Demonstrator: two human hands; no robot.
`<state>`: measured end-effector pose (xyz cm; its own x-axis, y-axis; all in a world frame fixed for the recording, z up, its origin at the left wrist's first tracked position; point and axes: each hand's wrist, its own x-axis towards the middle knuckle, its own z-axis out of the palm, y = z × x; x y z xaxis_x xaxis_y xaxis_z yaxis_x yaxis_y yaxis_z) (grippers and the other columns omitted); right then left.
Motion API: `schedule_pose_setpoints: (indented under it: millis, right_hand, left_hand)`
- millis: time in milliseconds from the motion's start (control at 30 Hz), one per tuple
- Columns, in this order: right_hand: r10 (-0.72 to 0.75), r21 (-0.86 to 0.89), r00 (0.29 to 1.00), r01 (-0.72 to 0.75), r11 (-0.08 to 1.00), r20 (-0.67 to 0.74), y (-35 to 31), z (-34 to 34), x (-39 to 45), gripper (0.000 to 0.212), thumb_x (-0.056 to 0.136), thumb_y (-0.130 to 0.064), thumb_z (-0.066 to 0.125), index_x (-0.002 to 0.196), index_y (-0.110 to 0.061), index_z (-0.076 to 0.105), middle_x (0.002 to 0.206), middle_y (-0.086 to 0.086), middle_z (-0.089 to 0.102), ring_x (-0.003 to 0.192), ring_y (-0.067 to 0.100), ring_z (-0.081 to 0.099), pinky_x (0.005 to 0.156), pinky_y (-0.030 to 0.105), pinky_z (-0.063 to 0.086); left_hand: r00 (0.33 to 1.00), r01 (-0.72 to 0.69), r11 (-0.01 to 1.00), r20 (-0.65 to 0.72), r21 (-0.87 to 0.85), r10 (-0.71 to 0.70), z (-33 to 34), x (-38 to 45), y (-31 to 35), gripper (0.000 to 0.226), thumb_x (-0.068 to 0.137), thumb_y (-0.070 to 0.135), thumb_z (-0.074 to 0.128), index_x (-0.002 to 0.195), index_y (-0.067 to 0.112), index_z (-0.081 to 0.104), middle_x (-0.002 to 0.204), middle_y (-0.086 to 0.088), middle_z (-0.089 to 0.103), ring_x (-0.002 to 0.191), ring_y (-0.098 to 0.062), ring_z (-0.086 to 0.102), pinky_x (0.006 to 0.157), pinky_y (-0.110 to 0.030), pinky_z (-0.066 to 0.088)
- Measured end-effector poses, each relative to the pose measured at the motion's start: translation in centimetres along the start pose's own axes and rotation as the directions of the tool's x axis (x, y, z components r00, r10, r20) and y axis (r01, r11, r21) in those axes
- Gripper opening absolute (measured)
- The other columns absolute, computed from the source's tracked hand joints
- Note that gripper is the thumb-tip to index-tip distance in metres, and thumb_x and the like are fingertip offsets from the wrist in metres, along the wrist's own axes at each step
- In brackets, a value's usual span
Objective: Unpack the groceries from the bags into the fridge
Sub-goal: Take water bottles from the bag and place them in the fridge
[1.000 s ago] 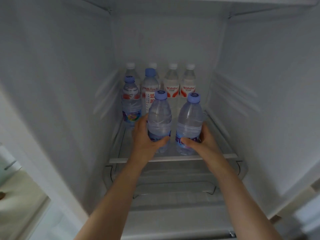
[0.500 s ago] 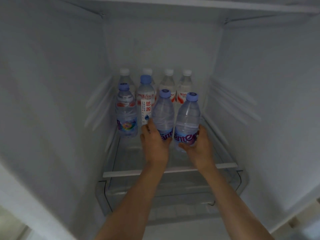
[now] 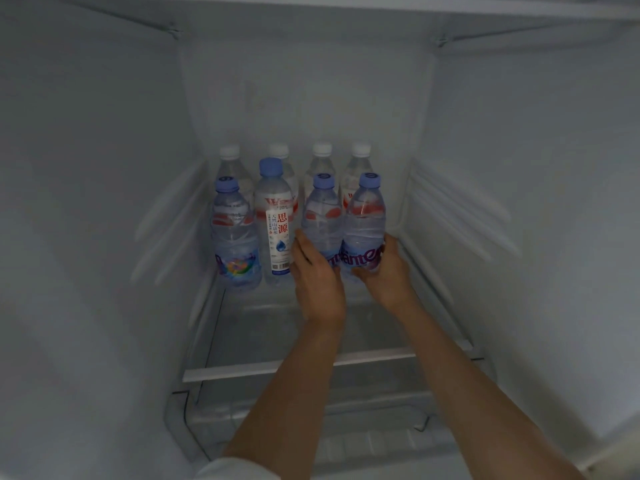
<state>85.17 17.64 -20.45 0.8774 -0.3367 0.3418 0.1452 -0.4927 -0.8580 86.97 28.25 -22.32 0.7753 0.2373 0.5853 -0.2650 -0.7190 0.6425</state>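
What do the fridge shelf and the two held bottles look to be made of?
Shelf: apparently clear glass, glossy, the drawer showing through, with a white, likely plastic, front trim. Bottles, in left hand and right hand: thin clear plastic, ribbed, with matte blue caps.

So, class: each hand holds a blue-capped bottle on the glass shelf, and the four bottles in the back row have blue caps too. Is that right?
Not quite. The head view shows the back-row bottles have white caps. Left hand and right hand do each hold a blue-capped bottle on the glass shelf.
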Motion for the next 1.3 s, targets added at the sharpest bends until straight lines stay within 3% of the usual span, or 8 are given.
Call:
schedule_pose_setpoints:
  millis: [167,333,400,500,667,867,1033,1300]
  right_hand:
    - [0.031,0.052,0.999,-0.033,0.998,0.037,0.3,0.1,-0.6,0.07,0.078,-0.009,0.077,0.136,-0.007,0.039,0.124,0.001,0.055,0.106,0.009,0.052,0.082,0.013,0.041]
    - [0.124,-0.048,0.99,-0.122,0.991,0.059,0.6,-0.3,-1.9,0.051,0.083,-0.011,0.071,0.127,-0.001,0.048,0.121,0.012,0.06,0.11,0.022,0.058,0.079,0.017,0.04]
    - [0.134,-0.048,0.99,-0.131,0.99,0.047,0.3,-0.8,-3.3,0.054,0.086,-0.009,0.066,0.134,0.0,0.043,0.129,0.012,0.056,0.115,0.02,0.053,0.085,0.014,0.038]
    - [0.114,-0.043,0.993,-0.113,0.993,0.025,-0.7,-1.9,-6.1,0.061,0.089,-0.009,0.062,0.143,-0.004,0.033,0.14,0.011,0.046,0.126,0.023,0.046,0.107,0.031,0.036]
    - [0.016,-0.05,0.999,-0.018,0.999,-0.044,-2.8,-4.2,-12.2,0.054,0.089,-0.008,0.06,0.139,-0.009,0.041,0.13,0.007,0.053,0.114,0.02,0.053,0.101,0.034,0.043]
    - [-0.071,-0.064,0.993,0.065,0.996,-0.095,-3.6,-6.1,-23.5,0.044,0.089,-0.014,0.059,0.131,-0.009,0.049,0.124,0.007,0.059,0.113,0.021,0.058,0.098,0.043,0.047]
    - [0.011,-0.086,0.994,-0.02,0.996,-0.108,-3.0,-7.3,-34.8,0.039,0.092,-0.016,0.059,0.13,-0.008,0.05,0.122,0.003,0.06,0.113,0.013,0.057,0.099,0.034,0.047]
    - [0.211,-0.193,0.965,-0.239,0.952,-0.153,-0.3,-11.5,-52.4,0.038,0.093,-0.03,0.054,0.128,-0.016,0.051,0.119,-0.007,0.061,0.112,0.004,0.057,0.099,0.025,0.047]
  left_hand:
    - [1.0,0.002,0.999,-0.003,-0.032,-0.002,0.1,-0.2,-0.4,0.095,0.069,0.006,0.084,0.144,-0.003,0.026,0.135,-0.025,0.047,0.122,-0.039,0.053,0.093,-0.046,0.053]
    - [0.987,0.122,0.974,0.129,-0.191,-0.098,-1.7,-1.4,-0.4,0.082,0.081,0.008,0.074,0.148,0.004,0.028,0.147,-0.015,0.039,0.129,-0.031,0.048,0.096,-0.044,0.05]
    - [0.985,0.135,0.963,0.137,-0.235,-0.104,-2.8,-2.1,-0.5,0.069,0.082,0.004,0.07,0.144,0.006,0.038,0.141,-0.013,0.048,0.125,-0.029,0.051,0.098,-0.037,0.048]
    - [0.971,0.175,0.945,0.207,-0.276,-0.119,-4.9,-3.0,-0.4,0.055,0.085,0.003,0.065,0.137,0.006,0.047,0.133,-0.011,0.055,0.121,-0.024,0.053,0.095,-0.022,0.039]
    - [0.964,0.077,0.921,0.264,-0.381,0.029,-9.4,-5.9,0.5,0.037,0.086,0.001,0.061,0.122,0.007,0.059,0.109,-0.005,0.068,0.095,-0.018,0.063,0.087,-0.034,0.054]
    - [0.927,0.075,0.874,0.357,-0.481,0.117,-16.6,-14.0,0.4,0.022,0.091,0.009,0.061,0.108,0.022,0.064,0.086,0.011,0.068,0.076,0.003,0.062,0.069,-0.005,0.046]
    - [0.839,0.122,0.887,0.524,-0.445,0.148,-21.4,-23.0,-1.4,0.02,0.091,0.01,0.061,0.103,0.025,0.064,0.087,0.011,0.07,0.081,0.002,0.063,0.071,-0.007,0.047]
    - [0.535,0.084,0.942,0.812,-0.326,0.233,-26.2,-37.4,-2.7,0.016,0.092,0.016,0.062,0.105,0.027,0.065,0.085,0.016,0.072,0.082,0.003,0.066,0.079,-0.012,0.051]
